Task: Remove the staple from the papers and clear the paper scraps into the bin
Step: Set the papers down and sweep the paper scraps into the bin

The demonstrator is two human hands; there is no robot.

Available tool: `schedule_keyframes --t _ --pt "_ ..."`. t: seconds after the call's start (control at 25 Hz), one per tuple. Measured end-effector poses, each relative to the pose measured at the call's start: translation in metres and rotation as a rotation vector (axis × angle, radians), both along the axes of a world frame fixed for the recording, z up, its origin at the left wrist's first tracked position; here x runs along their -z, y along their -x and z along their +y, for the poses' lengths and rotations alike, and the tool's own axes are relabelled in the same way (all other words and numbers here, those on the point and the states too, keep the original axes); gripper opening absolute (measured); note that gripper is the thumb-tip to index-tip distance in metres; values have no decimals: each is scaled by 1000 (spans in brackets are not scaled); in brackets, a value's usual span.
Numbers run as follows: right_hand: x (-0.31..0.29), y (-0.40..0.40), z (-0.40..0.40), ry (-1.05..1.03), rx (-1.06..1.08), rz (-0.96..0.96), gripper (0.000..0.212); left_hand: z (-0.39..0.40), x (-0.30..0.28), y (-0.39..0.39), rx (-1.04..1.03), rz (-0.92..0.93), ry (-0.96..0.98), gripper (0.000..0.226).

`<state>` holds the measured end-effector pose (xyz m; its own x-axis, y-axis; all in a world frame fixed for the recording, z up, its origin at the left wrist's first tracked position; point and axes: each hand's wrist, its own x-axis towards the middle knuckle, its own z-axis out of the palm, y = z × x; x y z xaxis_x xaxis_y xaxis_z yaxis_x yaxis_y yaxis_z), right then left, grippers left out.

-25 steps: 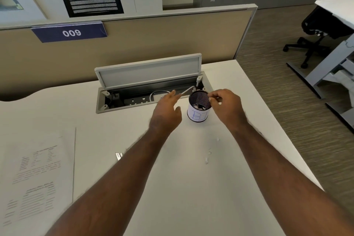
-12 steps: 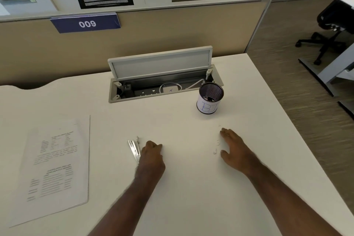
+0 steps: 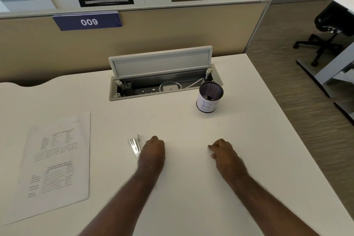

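Observation:
A black mesh bin with a white label stands on the white desk, right of the middle. The printed papers lie flat at the left. A metal staple remover lies just left of my left hand, which rests on the desk as a closed fist. My right hand rests knuckles-up to the right, fingers curled onto the desk. No paper scraps show around it; anything under the fingers is hidden. One tiny fleck lies between my right hand and the bin.
An open cable tray with its raised lid sits behind the bin, with a beige partition beyond. The desk's right edge drops to the floor, where an office chair and another desk's legs stand.
Both hands came back from the bin's rim to the near desk. My right hand, flat beside small white scraps half a second ago, now has its fingers curled over that spot.

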<state>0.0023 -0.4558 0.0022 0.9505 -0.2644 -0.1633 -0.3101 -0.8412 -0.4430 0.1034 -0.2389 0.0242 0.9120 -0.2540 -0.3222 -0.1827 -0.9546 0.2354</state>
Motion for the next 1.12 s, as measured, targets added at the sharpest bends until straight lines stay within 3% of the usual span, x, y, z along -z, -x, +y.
schedule_keyframes --t 0.16,0.32,0.52,0.64,0.76,0.84,1.12 --pt "-9 -3 10 124 -87 119 19 -5 -1 0 87 -20 -136 26" --pt "-7 -13 13 193 -71 196 27 -12 2 0 112 -19 -124 20" --pt "-24 -42 -14 -346 243 1 10 -40 -19 -11 47 -56 171 23" --pt "-60 -76 -39 -435 374 -191 9 -72 -50 -38 66 -175 355 23" --pt "-94 -116 -54 -324 328 -351 14 -114 -88 -70 131 -270 424 24" --pt "-106 -139 -58 -254 285 -361 15 -138 -103 -86 196 -276 400 24" --pt "-90 -183 -64 28 173 -60 18 -171 -98 -106 237 -186 93 27"
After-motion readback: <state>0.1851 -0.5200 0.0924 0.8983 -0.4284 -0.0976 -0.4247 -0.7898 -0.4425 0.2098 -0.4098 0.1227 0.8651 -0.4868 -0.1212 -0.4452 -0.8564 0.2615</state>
